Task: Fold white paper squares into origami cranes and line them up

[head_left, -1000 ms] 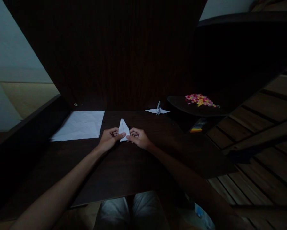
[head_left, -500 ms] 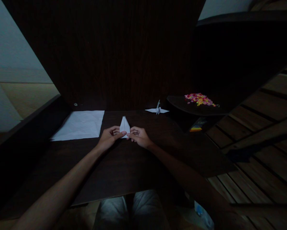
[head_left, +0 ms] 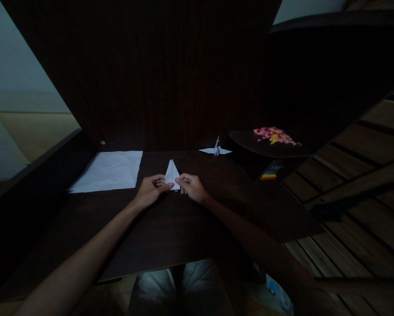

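Observation:
A small piece of folded white paper (head_left: 172, 170), kite-shaped with a centre slit and its narrow tip pointing away from me, is held just above the dark desk. My left hand (head_left: 153, 188) pinches its lower left side, thumb on the front face and fingers behind. On the opposite edge, my right hand (head_left: 190, 186) grips it in the same way, the thumb lying higher on the paper. The fingers behind the paper are partly hidden. Beyond my right hand, a finished white paper crane (head_left: 216, 151) stands near the back panel with its wings spread.
Creased white paper sheets (head_left: 109, 171) lie at the left of the desk (head_left: 164, 228). On the right, a low corner shelf (head_left: 249, 145) bears a heap of small pink, red and yellow pieces (head_left: 276, 135). A raised side board (head_left: 28, 171) borders the left.
My right thumb has shifted slightly up the paper's face, and my left thumb sits a little lower. The paper stays between both hands, almost in the same place.

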`<state>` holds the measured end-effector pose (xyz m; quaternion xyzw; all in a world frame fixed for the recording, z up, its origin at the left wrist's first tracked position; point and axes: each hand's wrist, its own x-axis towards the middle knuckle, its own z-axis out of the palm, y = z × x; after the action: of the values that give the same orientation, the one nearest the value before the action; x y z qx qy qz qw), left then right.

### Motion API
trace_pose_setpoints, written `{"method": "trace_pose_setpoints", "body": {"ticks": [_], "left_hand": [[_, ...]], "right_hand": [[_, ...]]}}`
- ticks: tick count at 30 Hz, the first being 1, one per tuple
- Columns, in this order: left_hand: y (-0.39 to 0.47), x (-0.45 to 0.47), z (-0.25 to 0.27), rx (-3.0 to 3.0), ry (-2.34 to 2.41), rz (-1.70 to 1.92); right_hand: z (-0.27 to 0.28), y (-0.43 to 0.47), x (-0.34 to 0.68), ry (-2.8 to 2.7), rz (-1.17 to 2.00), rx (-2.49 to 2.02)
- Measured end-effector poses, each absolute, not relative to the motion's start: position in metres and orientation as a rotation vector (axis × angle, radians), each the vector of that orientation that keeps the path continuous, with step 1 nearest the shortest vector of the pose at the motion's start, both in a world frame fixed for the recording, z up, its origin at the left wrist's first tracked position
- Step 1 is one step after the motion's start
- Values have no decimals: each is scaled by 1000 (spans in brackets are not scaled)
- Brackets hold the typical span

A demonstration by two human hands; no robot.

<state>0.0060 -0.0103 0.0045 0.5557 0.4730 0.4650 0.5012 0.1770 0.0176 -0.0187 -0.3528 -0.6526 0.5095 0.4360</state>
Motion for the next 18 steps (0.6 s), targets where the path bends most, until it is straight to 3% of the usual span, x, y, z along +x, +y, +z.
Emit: {"method": "trace_pose_setpoints", "body": {"ticks": [4, 10, 18], "left_hand": [[-11, 6, 5, 1309, 1135, 1119], [-11, 6, 3, 1331, 1161, 1119], [-13, 9, 6, 1272, 1120, 1146]], "right_hand": [[-19, 20, 177, -1612, 1356, -877], [-18, 12, 180, -1777, 1002, -914], [-14, 14, 179, -1633, 1263, -862]]}}
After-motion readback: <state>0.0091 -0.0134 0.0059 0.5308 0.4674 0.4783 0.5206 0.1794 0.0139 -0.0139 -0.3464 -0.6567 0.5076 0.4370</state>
